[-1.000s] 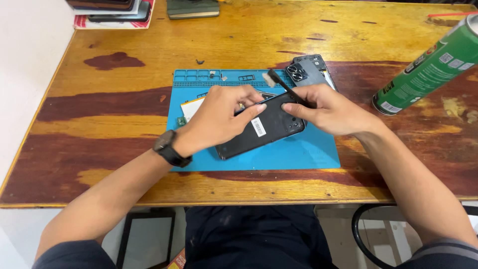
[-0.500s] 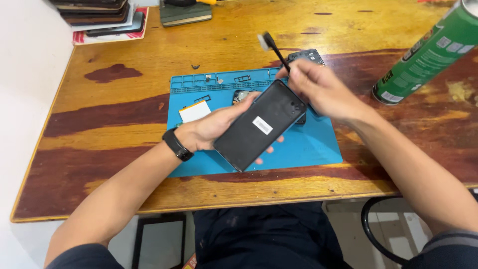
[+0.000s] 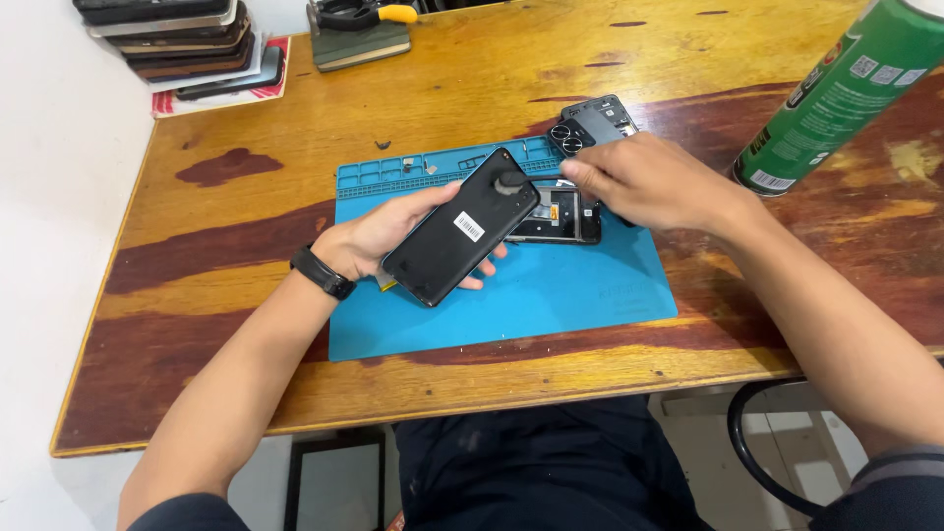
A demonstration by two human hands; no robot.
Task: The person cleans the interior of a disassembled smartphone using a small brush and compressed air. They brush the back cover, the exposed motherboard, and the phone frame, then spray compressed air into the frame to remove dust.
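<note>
Surface: worn wooden tabletop (image 3: 246,285), yellow with dark red patches, and a blue silicone work mat (image 3: 551,295) lying in the middle of it.
Left hand: my left hand (image 3: 379,236) is closed around the black rectangular phone back panel (image 3: 460,228), fingers underneath and thumb along the upper edge, holding it tilted above the mat with its inner face up.
Panel details: a small white sticker near the middle and a grey round patch near the top end.
Right hand: my right hand (image 3: 644,182) rests palm down over the mat's upper right part, fingers curled narrow; I cannot tell whether it is gripping anything beneath it.
Under the right hand: an opened black phone body (image 3: 556,214) lies flat on the mat, just beside the panel's top end, partly hidden by my fingers.
Behind it: a dark grey camera-cover piece (image 3: 593,120) with round lens holes, touching the mat's far edge.
Far right: a green spray can (image 3: 836,93), well apart from the mat.
Far left corner: a stack of flat phones (image 3: 182,39), and a dark notebook with pliers on it (image 3: 359,29).
Doing it well: I judge the panel is best kept steady by its edges, inner face untouched, while the right hand works low and light on the body.
</note>
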